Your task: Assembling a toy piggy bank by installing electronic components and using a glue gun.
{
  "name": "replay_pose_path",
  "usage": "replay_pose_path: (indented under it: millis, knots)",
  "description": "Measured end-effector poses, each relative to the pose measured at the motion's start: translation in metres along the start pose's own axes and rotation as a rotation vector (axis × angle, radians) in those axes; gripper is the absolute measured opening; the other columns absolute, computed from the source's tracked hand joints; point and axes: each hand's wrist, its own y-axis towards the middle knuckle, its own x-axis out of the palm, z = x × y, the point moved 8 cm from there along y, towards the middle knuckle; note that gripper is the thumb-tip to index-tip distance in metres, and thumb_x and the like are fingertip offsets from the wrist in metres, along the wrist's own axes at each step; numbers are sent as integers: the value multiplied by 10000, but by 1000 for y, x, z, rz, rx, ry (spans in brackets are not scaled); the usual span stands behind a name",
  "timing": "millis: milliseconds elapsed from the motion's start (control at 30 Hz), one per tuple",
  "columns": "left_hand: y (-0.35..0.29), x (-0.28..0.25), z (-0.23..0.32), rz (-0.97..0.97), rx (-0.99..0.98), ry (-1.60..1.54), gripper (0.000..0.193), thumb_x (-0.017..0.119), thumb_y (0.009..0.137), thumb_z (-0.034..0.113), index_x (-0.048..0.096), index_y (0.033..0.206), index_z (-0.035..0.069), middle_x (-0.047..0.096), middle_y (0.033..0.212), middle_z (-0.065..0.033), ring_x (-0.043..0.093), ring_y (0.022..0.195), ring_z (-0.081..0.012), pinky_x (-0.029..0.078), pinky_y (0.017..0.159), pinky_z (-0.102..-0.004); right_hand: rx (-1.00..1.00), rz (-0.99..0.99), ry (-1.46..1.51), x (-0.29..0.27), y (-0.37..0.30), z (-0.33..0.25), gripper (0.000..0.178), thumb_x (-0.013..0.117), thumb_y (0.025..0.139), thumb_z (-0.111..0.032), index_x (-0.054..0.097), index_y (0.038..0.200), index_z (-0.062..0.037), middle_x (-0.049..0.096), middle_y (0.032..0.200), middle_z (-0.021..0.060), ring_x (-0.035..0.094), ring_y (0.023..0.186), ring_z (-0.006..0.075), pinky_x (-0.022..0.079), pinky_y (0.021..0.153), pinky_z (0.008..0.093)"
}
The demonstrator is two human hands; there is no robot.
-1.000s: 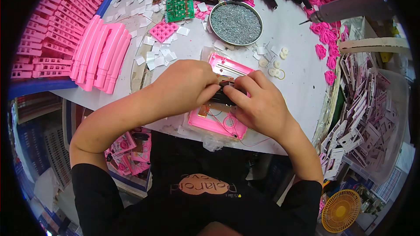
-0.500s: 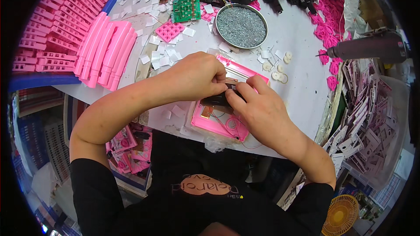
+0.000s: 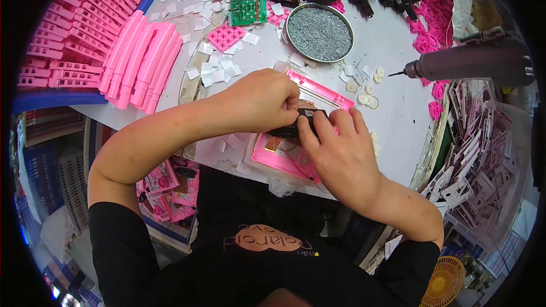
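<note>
A pink plastic housing (image 3: 272, 162) lies open before me on the work surface, with thin wires and a small copper-coloured plate inside. Across its middle sits a black plastic part (image 3: 286, 131), partly covered by my fingers. My left hand (image 3: 270, 99) is closed, its thumb and index finger pinched at the far left side of the black part. From the right, my right hand (image 3: 341, 150) bends over the part and grips its right end with thumb and fingers. The fingertips of both hands nearly meet, hiding the contact between the part and the housing.
A round metal dish of screws (image 3: 320, 33) stands beyond my hands. An electric screwdriver (image 3: 469, 63) hangs at the right, above pink wire coils. Pink curved shells (image 3: 139, 62) are stacked at the left. Green circuit boards (image 3: 248, 9) and white paper squares (image 3: 219, 72) lie behind.
My right hand's fingers have shifted on the black part, and more of its upper face shows. The electric screwdriver has swung left. The whole view has moved slightly.
</note>
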Motion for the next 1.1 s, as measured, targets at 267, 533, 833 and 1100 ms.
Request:
replay_pose_path:
  millis: [267, 533, 833, 1100]
  knots:
    - [9, -6, 14, 91, 228, 167, 191, 692, 847, 191, 695, 899, 8, 668, 787, -135, 653, 739, -297, 504, 675, -405, 124, -17, 113, -15, -4, 9, 519, 671, 745, -19, 612, 1261, -3, 653, 1062, 128, 605, 954, 301, 482, 899, 459]
    - [110, -53, -6, 675, 308, 769, 194, 719, 851, 293, 725, 853, 100, 669, 848, -55, 648, 880, -272, 483, 795, -443, 252, 1280, 991, -116, -24, 207, 427, 640, 918, -18, 503, 1319, 34, 642, 1066, 167, 619, 971, 219, 517, 890, 363]
    - [126, -44, 3, 640, 371, 820, 171, 693, 858, 302, 737, 835, 138, 669, 859, -19, 648, 905, -239, 449, 795, -442, 143, 589, 1380, -62, 31, 211, 496, 628, 973, -173, 480, 1393, 43, 672, 1143, 188, 679, 989, 269, 547, 893, 391]
    - [112, -63, 7, 788, 349, 562, 188, 651, 840, 275, 711, 786, 106, 684, 820, -62, 668, 791, -276, 448, 752, -460, 186, 692, 1653, -56, 37, 149, 356, 607, 945, -79, 508, 1278, 1, 637, 925, 133, 633, 848, 232, 534, 842, 413]
